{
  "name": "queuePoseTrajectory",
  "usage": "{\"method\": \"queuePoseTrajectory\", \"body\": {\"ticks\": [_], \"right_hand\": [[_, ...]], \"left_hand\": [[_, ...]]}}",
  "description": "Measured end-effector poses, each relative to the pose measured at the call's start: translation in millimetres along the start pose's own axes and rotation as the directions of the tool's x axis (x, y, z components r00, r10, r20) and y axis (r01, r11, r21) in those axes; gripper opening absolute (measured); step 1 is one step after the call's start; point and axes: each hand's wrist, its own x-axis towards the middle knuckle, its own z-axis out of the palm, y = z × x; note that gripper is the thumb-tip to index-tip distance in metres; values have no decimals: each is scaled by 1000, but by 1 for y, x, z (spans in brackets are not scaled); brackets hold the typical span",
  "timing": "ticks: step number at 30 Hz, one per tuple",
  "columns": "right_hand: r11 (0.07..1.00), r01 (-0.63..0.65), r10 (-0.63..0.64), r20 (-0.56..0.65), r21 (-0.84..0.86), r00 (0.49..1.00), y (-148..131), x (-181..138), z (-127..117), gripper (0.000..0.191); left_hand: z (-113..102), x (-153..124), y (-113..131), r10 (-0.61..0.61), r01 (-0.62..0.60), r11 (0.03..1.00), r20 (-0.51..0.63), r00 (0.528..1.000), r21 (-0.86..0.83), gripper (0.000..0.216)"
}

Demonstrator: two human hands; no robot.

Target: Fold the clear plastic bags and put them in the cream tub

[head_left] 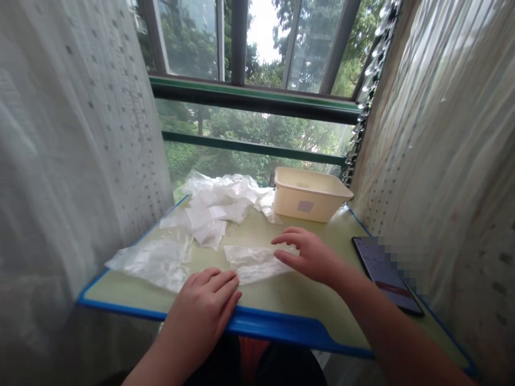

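A small clear plastic bag with white contents (253,262) lies flat on the pale green table (289,295) in front of me. My left hand (205,305) rests flat near the blue front edge, fingers stretched out and touching the bag's left end. My right hand (309,254) lies on the bag's right end, fingers extended and slightly spread. Neither hand grips anything.
A pile of similar clear bags (217,206) sits at the back left, and a larger crumpled plastic bag (155,262) at the left. A cream plastic tub (308,194) stands at the back right. A dark phone (386,273) lies at the right edge. Curtains hang on both sides.
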Motion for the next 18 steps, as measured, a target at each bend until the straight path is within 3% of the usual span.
{"method": "queuePoseTrajectory", "body": {"ticks": [3, 5, 7, 18], "right_hand": [[990, -78, 97, 165, -119, 982, -2, 27, 4, 34], [989, -124, 144, 322, -82, 936, 3, 38, 9, 35], [988, -149, 147, 406, -27, 902, 8, 40, 12, 34], [950, -231, 83, 545, 209, 834, 15, 31, 10, 23]], "left_hand": [[1, 0, -2, 14, -14, 1000, -5, 1000, -11, 25], [1, 0, -2, 13, -13, 1000, -9, 1000, -12, 25], [1, -1, -3, 13, -13, 1000, -12, 1000, -19, 26], [-5, 3, -6, -3, 1, 991, -21, 1000, -135, 24]]}}
